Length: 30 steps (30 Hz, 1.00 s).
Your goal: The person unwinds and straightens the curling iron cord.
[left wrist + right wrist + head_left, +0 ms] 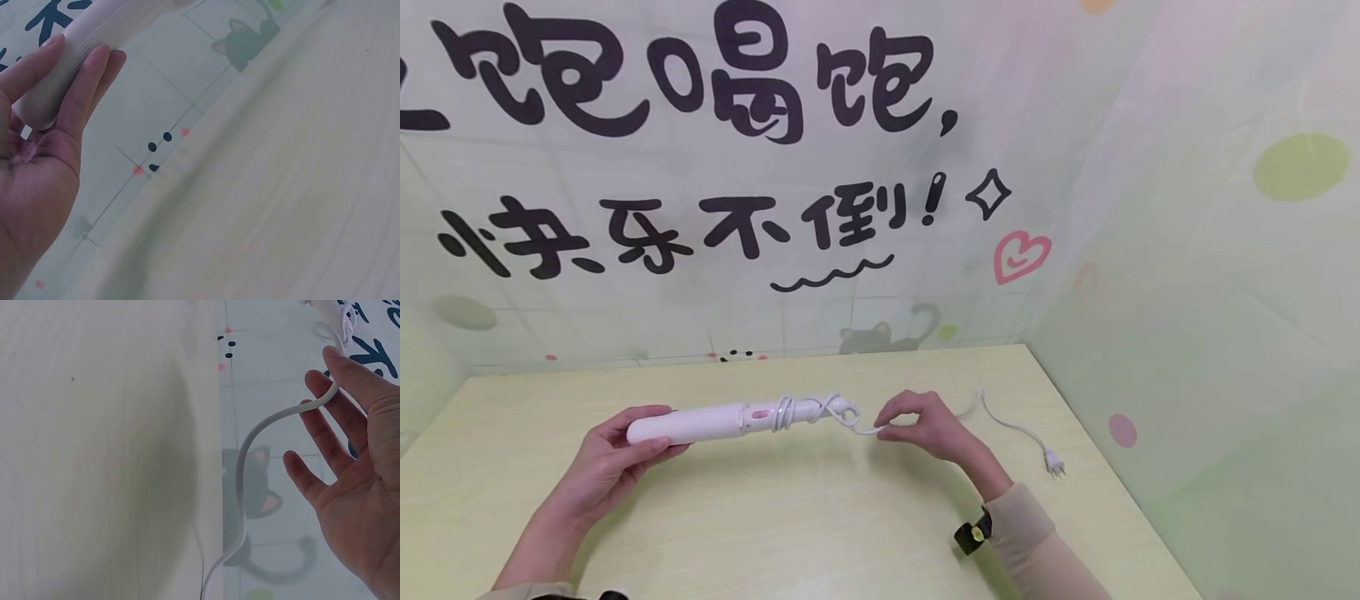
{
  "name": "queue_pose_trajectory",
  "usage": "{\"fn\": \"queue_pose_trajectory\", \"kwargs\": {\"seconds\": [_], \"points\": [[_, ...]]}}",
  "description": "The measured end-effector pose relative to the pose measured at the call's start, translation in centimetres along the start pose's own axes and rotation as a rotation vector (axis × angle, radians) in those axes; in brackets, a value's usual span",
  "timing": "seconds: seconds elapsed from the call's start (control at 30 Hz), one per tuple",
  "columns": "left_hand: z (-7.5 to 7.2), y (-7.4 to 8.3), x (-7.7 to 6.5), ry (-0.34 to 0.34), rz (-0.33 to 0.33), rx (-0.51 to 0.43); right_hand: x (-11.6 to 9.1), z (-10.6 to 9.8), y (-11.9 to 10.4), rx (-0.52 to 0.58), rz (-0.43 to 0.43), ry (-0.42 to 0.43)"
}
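Behind the pale wood-grain table (790,533), a wall (625,333) is bearing black lettering (747,233), a dotted wall (1247,333) rising at right. Over the table's left, the left hand (606,457) is gripping a smooth white wand (703,423), cord (240,475) winding round its slimmer right part; the right hand (931,427) is pinching that cord, the plug (1054,461) lying farther right.

Sporting beige sleeves (1048,554), both arms!
Now flashing a black strap (987,521) and boxy black block (966,542) with a yellowish disc (977,533) beside the right cuff (1018,517), dark pieces (613,595) at the left
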<state>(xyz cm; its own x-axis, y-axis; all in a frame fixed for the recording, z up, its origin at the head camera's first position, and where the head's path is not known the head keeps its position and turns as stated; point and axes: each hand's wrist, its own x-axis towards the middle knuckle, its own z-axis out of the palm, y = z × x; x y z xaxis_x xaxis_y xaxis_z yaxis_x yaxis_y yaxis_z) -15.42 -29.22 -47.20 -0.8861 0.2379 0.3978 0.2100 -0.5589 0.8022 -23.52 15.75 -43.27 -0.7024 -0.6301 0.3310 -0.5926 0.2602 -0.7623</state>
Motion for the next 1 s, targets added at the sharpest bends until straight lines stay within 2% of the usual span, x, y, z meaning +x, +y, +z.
{"fn": "queue_pose_trajectory", "kwargs": {"seconds": [0.23, 0.47, 0.77, 1.0], "points": [[-0.1, 0.4, -0.2, -0.007, 0.009, -0.01, -1.0, -1.2, -3.4, -0.028, 0.083, -0.008], [-0.4, 0.8, -0.5, -0.011, 0.016, -0.002, -1.9, -2.4, -2.7, -0.044, 0.153, 0.022], [-0.9, 1.1, -1.0, -0.012, 0.031, -0.012, -2.4, -3.3, -2.1, 0.005, 0.209, 0.066], [-1.0, 1.1, -1.2, -0.011, 0.027, -0.006, -2.7, -3.2, 1.9, 0.038, 0.257, 0.091]]}}
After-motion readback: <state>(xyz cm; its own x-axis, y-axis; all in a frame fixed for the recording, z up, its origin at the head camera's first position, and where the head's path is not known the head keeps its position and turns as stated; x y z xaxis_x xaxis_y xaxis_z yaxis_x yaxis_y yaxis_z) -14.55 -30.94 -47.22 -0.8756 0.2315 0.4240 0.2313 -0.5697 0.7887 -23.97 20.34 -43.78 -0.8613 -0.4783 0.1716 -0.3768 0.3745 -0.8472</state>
